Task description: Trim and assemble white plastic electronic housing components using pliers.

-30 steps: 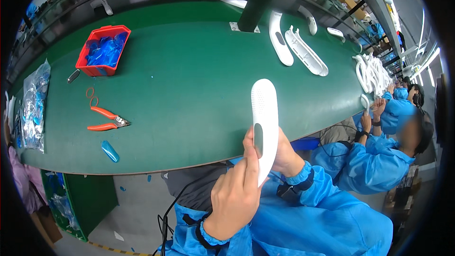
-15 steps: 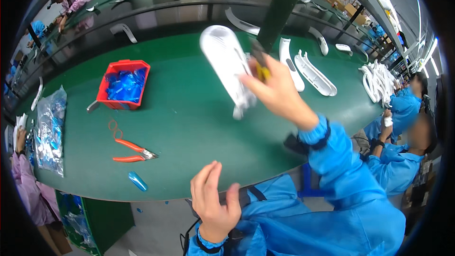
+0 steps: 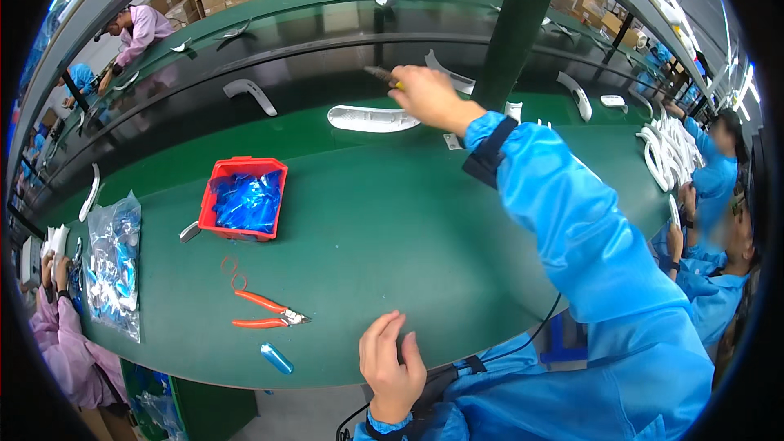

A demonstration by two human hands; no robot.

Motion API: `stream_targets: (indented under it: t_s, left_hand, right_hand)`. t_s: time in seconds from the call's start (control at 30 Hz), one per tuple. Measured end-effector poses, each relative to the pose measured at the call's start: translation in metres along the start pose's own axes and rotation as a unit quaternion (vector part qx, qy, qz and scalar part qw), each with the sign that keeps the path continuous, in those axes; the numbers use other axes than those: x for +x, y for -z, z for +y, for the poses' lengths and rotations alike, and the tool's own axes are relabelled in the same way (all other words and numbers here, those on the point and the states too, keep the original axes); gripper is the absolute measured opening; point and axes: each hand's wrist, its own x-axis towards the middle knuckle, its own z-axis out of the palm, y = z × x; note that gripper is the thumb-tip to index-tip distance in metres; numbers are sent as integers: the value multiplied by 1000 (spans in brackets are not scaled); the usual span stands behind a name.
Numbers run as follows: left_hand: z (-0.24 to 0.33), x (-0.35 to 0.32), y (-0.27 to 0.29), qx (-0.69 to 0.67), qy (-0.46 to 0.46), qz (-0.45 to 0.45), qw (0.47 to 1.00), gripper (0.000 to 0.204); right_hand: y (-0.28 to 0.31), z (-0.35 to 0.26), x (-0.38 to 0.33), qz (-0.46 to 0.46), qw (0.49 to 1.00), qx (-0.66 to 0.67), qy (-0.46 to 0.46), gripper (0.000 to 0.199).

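A yellow-handled tool (image 3: 381,74) with a dark, slender tip was gripped in the right hand (image 3: 402,86), its fingers wrapped around the grip, above the far edge of a green bench (image 3: 376,269). Just below that hand, a long white shell (image 3: 373,119) was laid lengthwise along the bench's far edge; whether its right end was touched by the hand could not be told. The left hand (image 3: 394,367) was held open at the near edge, fingers loosely bent, with nothing grasped.

Orange-handled cutters (image 3: 284,318), their handles spread, were set down toward the bench's near left corner, between two orange rings (image 3: 238,281) and a glossy blue oval piece (image 3: 277,358) placed close to the near edge. Farther back, a red bin (image 3: 237,233) was filled with crumpled blue film (image 3: 249,198). A clear bag (image 3: 114,265) of blue and silvery pieces was stretched out by the left end, and white curved parts (image 3: 671,155) were heaped at the right end. Beyond the far edge, past a green post (image 3: 523,33), more white pieces were seen spaced along a dark conveyor (image 3: 327,61). The bench was flanked by co-workers, in pink (image 3: 65,331) on the left and in blue (image 3: 712,170) on the right.
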Motion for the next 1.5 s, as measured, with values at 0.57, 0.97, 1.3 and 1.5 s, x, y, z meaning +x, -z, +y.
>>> stream_targets:
  t_s: [0.57,0.97,1.3,1.5]
  left_hand:
    - [-4,5,5,36,-47,-17,998,26]
    - [-8,0,-3,19,-31,19,999,21]
    - [11,11,-1,67,-60,-13,996,19]
    - [24,13,0,72,-51,-16,996,17]
  right_hand:
    - [-86,-133,95,-117,985,111,-63,30]
    - [-111,-115,77,-3,988,147,-44,31]
    - [-113,-108,75,-146,977,111,-107,29]
    - [-111,-96,69,-98,982,117,-114,35]
